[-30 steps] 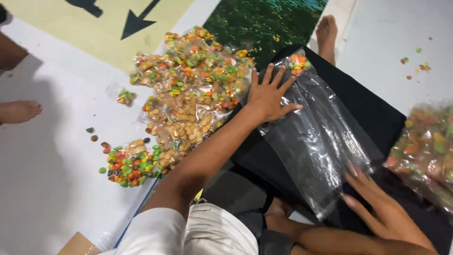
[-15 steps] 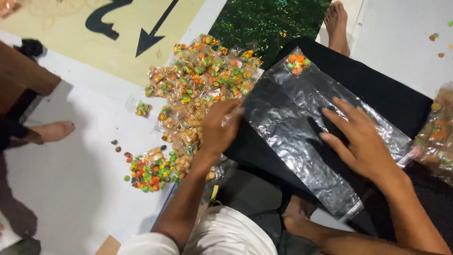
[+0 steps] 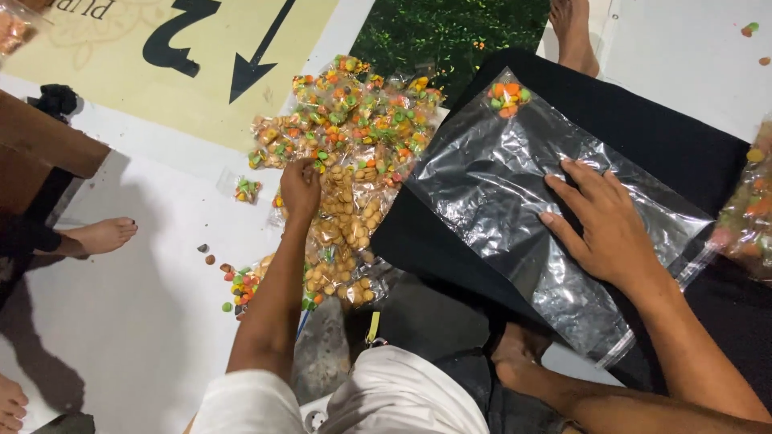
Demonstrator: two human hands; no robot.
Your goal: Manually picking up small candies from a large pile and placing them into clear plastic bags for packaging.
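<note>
right hand point(image 3: 607, 229) lies flat, fingers spread, pinning the bag point(image 3: 539, 217) on the black cloth point(image 3: 659, 133). left hand point(image 3: 300, 186) curls into the packets point(image 3: 346, 137); grip unclear. if the pinning slackens, the slick bag could slide.

Large clear plastic bag point(image 3: 515, 201) lying flat on black cloth, heap of small snack packets point(image 3: 346, 153) beside it

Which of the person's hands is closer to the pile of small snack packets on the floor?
Left. The left hand rests on the pile of snack packets; the right hand lies apart, flat on the clear plastic bag.
</note>
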